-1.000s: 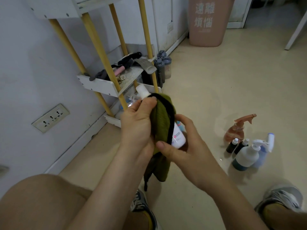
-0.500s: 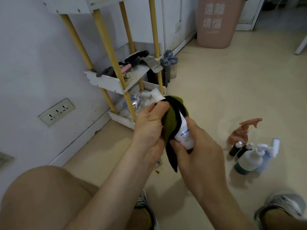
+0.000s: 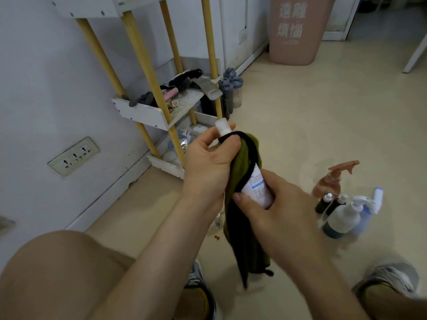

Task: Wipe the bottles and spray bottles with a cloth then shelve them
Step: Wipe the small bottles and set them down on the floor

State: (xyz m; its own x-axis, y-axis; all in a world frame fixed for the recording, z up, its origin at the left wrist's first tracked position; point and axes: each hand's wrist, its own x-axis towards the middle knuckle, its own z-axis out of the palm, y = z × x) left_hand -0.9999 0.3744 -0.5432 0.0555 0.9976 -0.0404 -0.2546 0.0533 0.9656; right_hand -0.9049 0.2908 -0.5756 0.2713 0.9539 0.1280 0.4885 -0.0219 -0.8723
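Observation:
A small white bottle (image 3: 257,185) with a blue label and a white cap is held tilted in mid-air, cap towards the shelf. My right hand (image 3: 275,209) grips its lower end. My left hand (image 3: 209,162) grips a green cloth with black trim (image 3: 245,218) wrapped round the bottle's upper part, and the rest of the cloth hangs down. On the floor at the right stand a brown spray bottle (image 3: 330,181), two small dark bottles (image 3: 328,203), a white pump bottle (image 3: 342,220) and a blue spray bottle (image 3: 369,209). The white shelf with yellow posts (image 3: 143,114) stands against the wall.
The shelf's middle tier holds dark tools and a pink item; the bottom tier (image 3: 166,166) holds white clutter. Grey shaker bottles (image 3: 231,88) stand beside the shelf. A pink bin (image 3: 298,31) is at the back. My knees and shoes fill the lower edge.
My left hand and the cloth have slid up and down along the bottle, and more of the label now shows. The cloth hangs longer below my hands.

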